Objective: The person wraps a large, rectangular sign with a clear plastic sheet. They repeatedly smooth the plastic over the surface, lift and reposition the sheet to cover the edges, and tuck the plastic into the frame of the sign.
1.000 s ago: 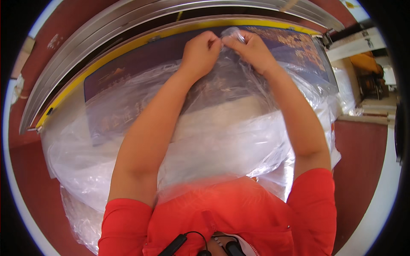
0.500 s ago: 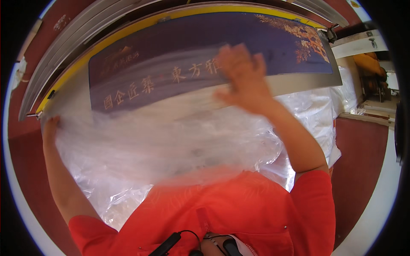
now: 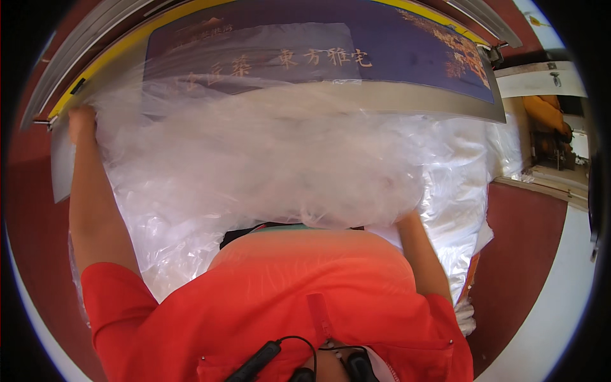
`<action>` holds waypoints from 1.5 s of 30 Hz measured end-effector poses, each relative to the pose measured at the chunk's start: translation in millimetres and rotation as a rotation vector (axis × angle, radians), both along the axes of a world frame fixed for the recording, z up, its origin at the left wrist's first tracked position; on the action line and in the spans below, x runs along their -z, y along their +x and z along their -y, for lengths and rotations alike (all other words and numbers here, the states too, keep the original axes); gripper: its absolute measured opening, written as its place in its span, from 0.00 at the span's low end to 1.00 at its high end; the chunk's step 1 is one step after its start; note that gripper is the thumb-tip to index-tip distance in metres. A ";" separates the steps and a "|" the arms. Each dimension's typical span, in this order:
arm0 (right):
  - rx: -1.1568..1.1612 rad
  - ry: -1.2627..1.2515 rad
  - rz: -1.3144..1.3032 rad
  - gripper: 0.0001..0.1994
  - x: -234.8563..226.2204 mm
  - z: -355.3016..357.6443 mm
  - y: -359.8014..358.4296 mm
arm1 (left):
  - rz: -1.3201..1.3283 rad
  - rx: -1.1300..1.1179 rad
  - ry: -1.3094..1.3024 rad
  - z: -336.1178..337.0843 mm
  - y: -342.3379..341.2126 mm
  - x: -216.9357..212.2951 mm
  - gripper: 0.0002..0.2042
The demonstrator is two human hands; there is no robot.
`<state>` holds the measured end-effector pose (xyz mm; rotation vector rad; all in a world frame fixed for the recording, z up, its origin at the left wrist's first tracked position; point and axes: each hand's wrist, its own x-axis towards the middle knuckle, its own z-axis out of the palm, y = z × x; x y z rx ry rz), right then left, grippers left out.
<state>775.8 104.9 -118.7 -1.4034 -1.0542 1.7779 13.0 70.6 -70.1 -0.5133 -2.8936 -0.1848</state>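
A large clear plastic sheet is spread in front of me over a long dark purple board with gold characters and a grey lower edge. My left hand is stretched far to the left and grips the sheet's left edge near the board's end. My right arm reaches under the sheet at the lower right, and the crumpled plastic hides my right hand, so I cannot see what it holds. My red top fills the lower part of the view.
A yellow strip and grey metal rails curve along the far side of the board. More crumpled clear plastic is heaped at the right. Dark red floor lies on both sides, and a white bench stands at the far right.
Both hands were together at the board's top edge, then parted. My left hand went out to the left edge, my right hand dropped under the plastic, and the sheet now billows over the board.
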 end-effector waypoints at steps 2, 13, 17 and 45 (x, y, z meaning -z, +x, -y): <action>0.287 -0.216 -0.330 0.18 -28.6 -11.1 -10.5 | 0.012 0.040 0.030 -0.1 -7.8 3.2 0.21; 0.137 1.641 1.944 0.14 -306.5 -137.7 -5.4 | -0.066 0.554 0.315 6.7 7.2 11.1 0.14; -0.579 1.848 1.630 0.14 -217.4 -145.4 -130.7 | -0.107 0.523 0.268 31.5 7.5 7.6 0.12; -0.627 1.382 1.165 0.30 -102.2 -114.9 -226.7 | 0.148 0.595 0.446 125.0 46.5 -18.2 0.08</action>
